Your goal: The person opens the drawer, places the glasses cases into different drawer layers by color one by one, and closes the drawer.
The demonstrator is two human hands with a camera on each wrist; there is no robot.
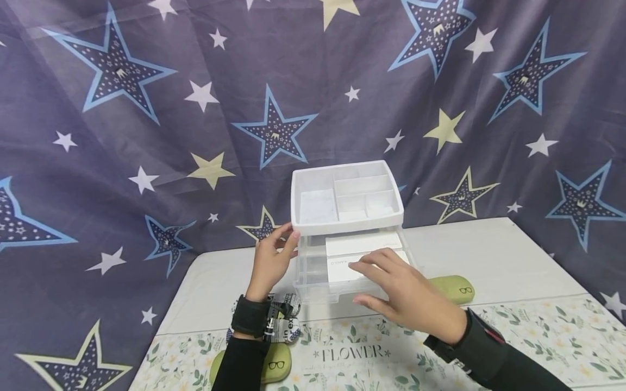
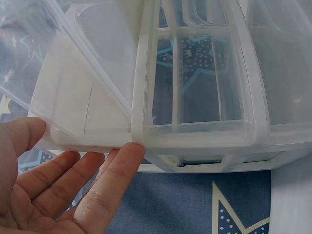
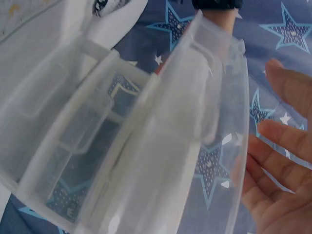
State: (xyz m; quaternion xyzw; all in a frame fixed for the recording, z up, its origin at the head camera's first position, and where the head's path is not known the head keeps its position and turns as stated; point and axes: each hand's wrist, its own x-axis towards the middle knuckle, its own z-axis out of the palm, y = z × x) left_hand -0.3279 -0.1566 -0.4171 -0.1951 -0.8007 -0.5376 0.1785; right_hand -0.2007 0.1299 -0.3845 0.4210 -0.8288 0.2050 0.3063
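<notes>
A white drawer organizer (image 1: 347, 222) with clear drawers stands on the table, a divided tray on its top. Its upper clear drawer (image 1: 313, 293) is pulled out and holds white boxes (image 1: 364, 244). At the organizer's left front corner, my left hand (image 1: 274, 260) holds the edge, thumb and fingertips on either side of the rim in the left wrist view. My right hand (image 1: 401, 288) hovers in front of and above the pulled-out drawer, fingers loosely spread and holding nothing. In the right wrist view the fingers (image 3: 278, 161) are beside the clear drawer front (image 3: 224, 126).
Green glasses cases lie on the table, one (image 1: 452, 289) right of the organizer, another (image 1: 279, 364) partly under my left forearm. A black-and-white printed bundle (image 1: 288, 326) is beside my left wrist. Behind the table hangs a star-patterned curtain (image 1: 342, 136).
</notes>
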